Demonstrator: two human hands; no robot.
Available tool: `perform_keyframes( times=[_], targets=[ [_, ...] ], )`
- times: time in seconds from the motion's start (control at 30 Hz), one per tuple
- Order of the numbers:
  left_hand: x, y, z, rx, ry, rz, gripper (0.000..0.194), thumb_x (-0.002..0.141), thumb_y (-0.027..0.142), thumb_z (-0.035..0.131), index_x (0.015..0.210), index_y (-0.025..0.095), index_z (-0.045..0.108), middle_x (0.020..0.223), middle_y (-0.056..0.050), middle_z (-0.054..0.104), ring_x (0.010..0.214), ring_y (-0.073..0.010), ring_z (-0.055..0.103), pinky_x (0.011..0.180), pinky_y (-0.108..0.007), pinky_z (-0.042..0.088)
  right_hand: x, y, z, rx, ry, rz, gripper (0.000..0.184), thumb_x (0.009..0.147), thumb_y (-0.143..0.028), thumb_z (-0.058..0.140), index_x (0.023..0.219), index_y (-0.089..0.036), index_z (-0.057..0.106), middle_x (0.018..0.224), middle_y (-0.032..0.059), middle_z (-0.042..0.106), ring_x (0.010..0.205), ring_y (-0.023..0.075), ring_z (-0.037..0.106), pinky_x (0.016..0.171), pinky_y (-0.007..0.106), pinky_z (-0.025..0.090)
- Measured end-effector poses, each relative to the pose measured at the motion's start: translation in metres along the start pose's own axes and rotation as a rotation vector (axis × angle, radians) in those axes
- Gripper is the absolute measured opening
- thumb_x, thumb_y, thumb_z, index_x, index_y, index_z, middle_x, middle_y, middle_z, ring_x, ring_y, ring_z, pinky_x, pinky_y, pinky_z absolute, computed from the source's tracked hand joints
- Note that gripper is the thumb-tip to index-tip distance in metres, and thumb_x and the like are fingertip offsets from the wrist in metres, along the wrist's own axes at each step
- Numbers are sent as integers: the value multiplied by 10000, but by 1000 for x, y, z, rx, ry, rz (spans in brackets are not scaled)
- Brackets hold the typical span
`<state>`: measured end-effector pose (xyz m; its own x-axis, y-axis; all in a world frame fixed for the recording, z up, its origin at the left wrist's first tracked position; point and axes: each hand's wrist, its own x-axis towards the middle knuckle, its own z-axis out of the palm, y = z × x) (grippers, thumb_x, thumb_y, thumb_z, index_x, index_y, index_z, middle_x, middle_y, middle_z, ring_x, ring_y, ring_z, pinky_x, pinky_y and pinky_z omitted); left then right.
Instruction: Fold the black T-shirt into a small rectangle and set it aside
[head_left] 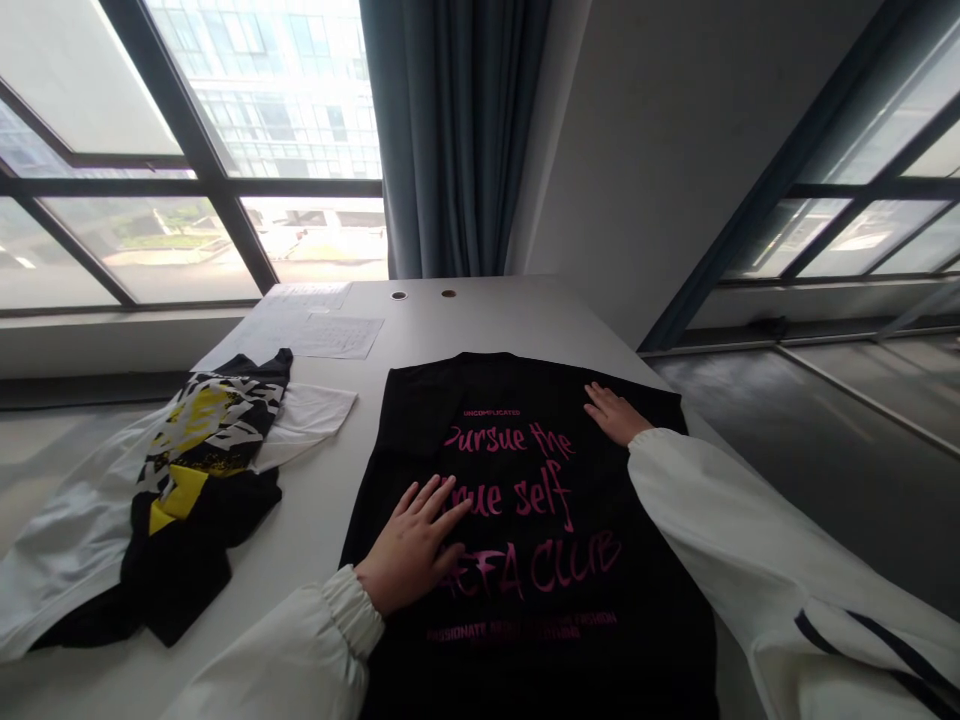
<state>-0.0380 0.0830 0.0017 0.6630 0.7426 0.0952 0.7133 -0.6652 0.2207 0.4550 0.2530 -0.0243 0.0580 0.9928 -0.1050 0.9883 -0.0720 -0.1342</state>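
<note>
A black T-shirt (525, 400) with pink lettering lies spread out on the white table, its neckline toward the far side. Flat on its left half, over part of the print, rests my left hand (412, 540) with fingers spread. My right hand (616, 414) lies on the upper right of the shirt near the shoulder, fingers stretched out. Neither hand grips the cloth. The shirt's lower end runs out of view at the bottom.
Left of the shirt lie a black, yellow and white patterned garment (217, 440) and a white garment (315, 420) under it. Paper sheets (341, 336) lie on the table (450, 325) at the back left. Behind stand a window and a blue curtain (457, 140).
</note>
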Motion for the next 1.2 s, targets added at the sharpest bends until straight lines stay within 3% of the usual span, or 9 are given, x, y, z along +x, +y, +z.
perform_keyframes(
  times=[0.17, 0.4, 0.73, 0.83, 0.9, 1.07, 1.2],
  targets=[
    [1, 0, -2, 0, -22, -13, 652, 1012, 420, 636, 1623, 389, 413, 1738, -63, 330, 1602, -333, 303, 1284, -600, 291, 1, 30, -4, 17, -20, 102, 723, 1067, -528, 177, 1698, -194, 289, 1776, 99, 193, 1635, 303, 194, 1302, 540, 230],
    [0, 0, -2, 0, -22, -11, 656, 1011, 434, 637, 1625, 392, 410, 1743, -56, 318, 1602, -333, 304, 1286, -592, 295, 19, 30, -6, -64, -15, 148, 704, 1067, -602, 107, 1707, -340, 234, 1793, 21, 156, 1630, 322, 198, 1286, 605, 229],
    [-1, 1, -2, -17, -19, -14, 677, 1003, 421, 651, 1631, 389, 400, 1744, -52, 316, 1605, -329, 297, 1291, -593, 290, 43, 41, -12, -139, -40, 147, 675, 1080, -563, 154, 1713, -334, 204, 1798, 46, 132, 1627, 360, 181, 1250, 671, 250],
    [0, 1, -4, -19, -21, -11, 677, 1000, 414, 655, 1629, 387, 404, 1744, -51, 316, 1605, -330, 296, 1290, -595, 294, 59, 31, -26, -141, -118, 135, 628, 1072, -500, 279, 1666, -311, 361, 1763, 98, 260, 1594, 394, 266, 1208, 699, 305],
    [0, 1, -4, -20, -16, -9, 674, 1002, 410, 651, 1629, 386, 404, 1743, -51, 319, 1604, -331, 301, 1288, -597, 298, 69, 17, -35, -146, -149, 108, 587, 1056, -485, 361, 1596, -290, 487, 1735, 108, 332, 1587, 380, 287, 1232, 652, 295],
    [0, 0, -3, -20, -8, -2, 664, 1005, 413, 644, 1626, 378, 411, 1741, -55, 324, 1602, -331, 304, 1286, -598, 302, 71, -33, -27, -109, -75, 72, 736, 1074, -554, 246, 1628, -95, 400, 1746, 201, 260, 1614, 322, 244, 1284, 484, 258],
    [0, 0, -2, -23, -10, -5, 672, 995, 416, 660, 1621, 381, 420, 1739, -59, 327, 1603, -331, 303, 1287, -598, 298, 60, -69, -8, -91, -15, 156, 816, 1060, -628, 207, 1663, -91, 321, 1762, 217, 189, 1620, 380, 196, 1286, 573, 194]
  ],
)
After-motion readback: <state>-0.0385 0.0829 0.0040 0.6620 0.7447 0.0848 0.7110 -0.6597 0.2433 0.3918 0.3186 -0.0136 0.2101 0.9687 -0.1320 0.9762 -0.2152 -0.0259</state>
